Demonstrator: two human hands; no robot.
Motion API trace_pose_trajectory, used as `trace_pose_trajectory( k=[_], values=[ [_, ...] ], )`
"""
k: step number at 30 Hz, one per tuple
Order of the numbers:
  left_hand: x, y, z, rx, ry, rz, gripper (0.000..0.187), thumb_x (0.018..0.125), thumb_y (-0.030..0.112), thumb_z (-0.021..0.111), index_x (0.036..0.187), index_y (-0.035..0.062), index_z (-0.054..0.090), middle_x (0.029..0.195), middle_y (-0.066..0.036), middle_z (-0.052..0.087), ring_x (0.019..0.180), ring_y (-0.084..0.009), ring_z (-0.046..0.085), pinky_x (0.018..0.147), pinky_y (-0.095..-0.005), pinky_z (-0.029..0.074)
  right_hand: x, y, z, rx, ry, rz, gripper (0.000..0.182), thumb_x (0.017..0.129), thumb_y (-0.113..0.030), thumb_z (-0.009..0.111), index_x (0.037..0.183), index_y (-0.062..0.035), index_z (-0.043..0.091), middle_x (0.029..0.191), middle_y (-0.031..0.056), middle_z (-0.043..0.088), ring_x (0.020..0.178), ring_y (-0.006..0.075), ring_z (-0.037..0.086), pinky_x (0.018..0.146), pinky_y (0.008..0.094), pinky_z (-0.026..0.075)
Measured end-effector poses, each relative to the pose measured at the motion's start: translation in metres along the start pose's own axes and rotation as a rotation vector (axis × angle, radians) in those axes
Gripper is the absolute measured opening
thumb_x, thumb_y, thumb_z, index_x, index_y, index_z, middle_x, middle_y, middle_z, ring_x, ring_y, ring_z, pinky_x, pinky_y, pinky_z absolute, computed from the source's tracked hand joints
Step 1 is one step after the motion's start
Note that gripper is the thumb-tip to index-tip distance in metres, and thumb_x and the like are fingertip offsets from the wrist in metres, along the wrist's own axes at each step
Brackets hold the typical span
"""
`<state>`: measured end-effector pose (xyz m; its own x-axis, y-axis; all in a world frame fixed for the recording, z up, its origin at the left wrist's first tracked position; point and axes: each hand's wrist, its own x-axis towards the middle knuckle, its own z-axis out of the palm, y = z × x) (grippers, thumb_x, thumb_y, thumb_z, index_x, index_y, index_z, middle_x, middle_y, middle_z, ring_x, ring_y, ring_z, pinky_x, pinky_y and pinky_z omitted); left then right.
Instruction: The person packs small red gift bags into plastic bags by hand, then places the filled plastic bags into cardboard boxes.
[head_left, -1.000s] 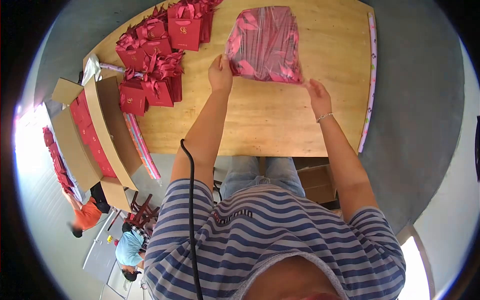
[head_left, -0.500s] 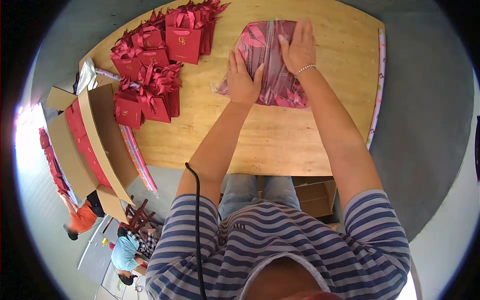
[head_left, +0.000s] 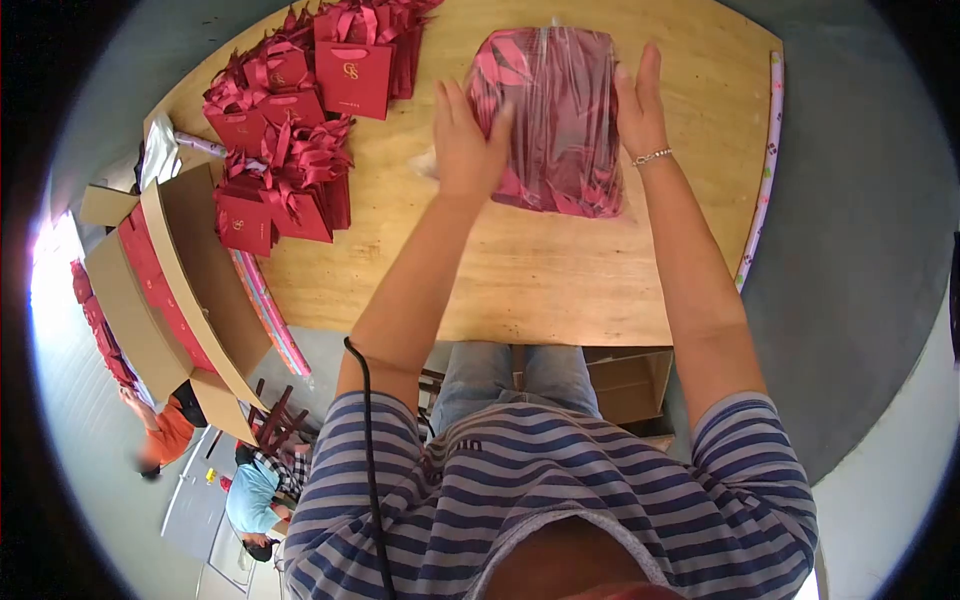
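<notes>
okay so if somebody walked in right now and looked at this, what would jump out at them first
Most likely the clear plastic packet of red bags lying on the wooden table, with the left hand against its left edge and the right hand against its right edge. Next, the heap of red gift bags with ribbons piled at the table's far left. Beside that, an open cardboard box hangs off the table edge, with more red inside.

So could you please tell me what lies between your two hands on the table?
The plastic-wrapped red pack lies between the left hand and right hand, as the head view shows.
</notes>
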<state>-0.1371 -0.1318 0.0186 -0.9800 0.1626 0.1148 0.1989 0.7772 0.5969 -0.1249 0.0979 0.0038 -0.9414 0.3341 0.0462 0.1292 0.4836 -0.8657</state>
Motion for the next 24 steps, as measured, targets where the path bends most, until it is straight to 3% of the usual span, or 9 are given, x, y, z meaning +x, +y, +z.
trace_pose_trajectory(
  k=[4,7,14,16,18,19,20,22,24],
  values=[
    [0.048,-0.014,0.026,-0.492,-0.123,-0.067,0.084,0.086,0.047,0.058,0.138,-0.0090,0.023,0.143,-0.033,0.023,0.131,-0.0427,0.030,0.107,-0.0411,0.029,-0.014,0.006,0.014,0.135,-0.082,0.174,0.072,0.096,-0.044,0.039,0.145,0.0018,0.012,0.152,0.0221,0.010,0.142,0.0298,0.012,0.114,0.0320,0.012],
    [0.055,0.023,0.007,-0.370,-0.235,-0.079,0.076,0.089,0.029,0.058,0.143,-0.0029,0.016,0.123,-0.031,0.049,0.113,-0.0398,0.052,0.091,-0.0373,0.044,-0.014,-0.007,0.017,0.186,-0.140,0.187,0.075,0.095,-0.047,0.038,0.145,0.0006,0.010,0.152,0.0214,0.010,0.142,0.0282,0.013,0.113,0.0314,0.014],
    [0.052,0.014,0.016,-0.276,-0.184,-0.002,0.079,0.087,0.030,0.060,0.142,-0.0054,0.015,0.136,-0.032,0.036,0.123,-0.0425,0.042,0.099,-0.0384,0.038,-0.016,-0.011,0.009,0.145,-0.181,0.246,0.077,0.094,-0.050,0.039,0.147,-0.0031,0.009,0.151,0.0183,0.017,0.140,0.0262,0.019,0.111,0.0296,0.018],
    [0.057,-0.001,0.003,-0.341,-0.468,-0.257,0.080,0.087,0.046,0.057,0.141,-0.0017,0.023,0.141,-0.032,0.028,0.126,-0.0402,0.039,0.104,-0.0402,0.034,-0.017,0.003,-0.003,0.311,-0.185,0.307,0.078,0.095,-0.051,0.038,0.147,-0.0020,0.007,0.153,0.0177,0.010,0.141,0.0254,0.014,0.112,0.0312,0.016],
    [0.043,-0.007,-0.016,-0.535,-0.245,-0.418,0.075,0.089,0.046,0.054,0.144,0.0048,0.023,0.138,-0.028,0.037,0.120,-0.0345,0.048,0.100,-0.0393,0.039,-0.031,0.027,-0.011,0.403,-0.111,0.325,0.079,0.094,-0.052,0.038,0.147,-0.0024,0.005,0.153,0.0166,0.010,0.141,0.0247,0.014,0.112,0.0312,0.015],
    [0.032,-0.080,0.015,-0.541,-0.240,-0.401,0.075,0.089,0.046,0.054,0.144,0.0048,0.023,0.138,-0.028,0.037,0.120,-0.0345,0.048,0.100,-0.0393,0.039,-0.048,0.028,-0.019,0.500,-0.120,0.502,0.080,0.093,-0.054,0.039,0.147,-0.0046,0.005,0.153,0.0126,0.013,0.140,0.0243,0.017,0.112,0.0337,0.017],
    [0.008,-0.136,0.049,-0.229,-0.252,0.091,0.072,0.092,0.052,0.045,0.144,0.0058,0.026,0.134,-0.019,0.046,0.119,-0.0258,0.049,0.100,-0.0358,0.039,-0.067,0.031,-0.025,0.597,-0.131,0.681,0.082,0.092,-0.057,0.039,0.148,-0.0068,0.006,0.153,0.0087,0.015,0.138,0.0238,0.021,0.112,0.0362,0.019],
    [-0.012,-0.065,0.012,-0.940,-0.402,-0.626,0.073,0.092,0.058,0.039,0.142,0.0062,0.032,0.136,-0.011,0.046,0.120,-0.0215,0.047,0.100,-0.0325,0.038,-0.101,0.039,-0.005,0.911,-0.233,0.643,0.080,0.093,-0.058,0.038,0.147,-0.0054,0.011,0.152,0.0057,0.021,0.136,0.0210,0.026,0.111,0.0346,0.021],
    [-0.010,-0.011,-0.002,-1.089,-0.483,-1.011,0.070,0.093,0.055,0.041,0.141,0.0045,0.035,0.138,-0.007,0.045,0.124,-0.0230,0.044,0.105,-0.0343,0.033,-0.106,0.037,0.007,0.864,-0.242,0.545,0.080,0.093,-0.060,0.034,0.145,-0.0014,0.019,0.150,0.0106,0.023,0.138,0.0212,0.022,0.113,0.0311,0.017]
  ],
)
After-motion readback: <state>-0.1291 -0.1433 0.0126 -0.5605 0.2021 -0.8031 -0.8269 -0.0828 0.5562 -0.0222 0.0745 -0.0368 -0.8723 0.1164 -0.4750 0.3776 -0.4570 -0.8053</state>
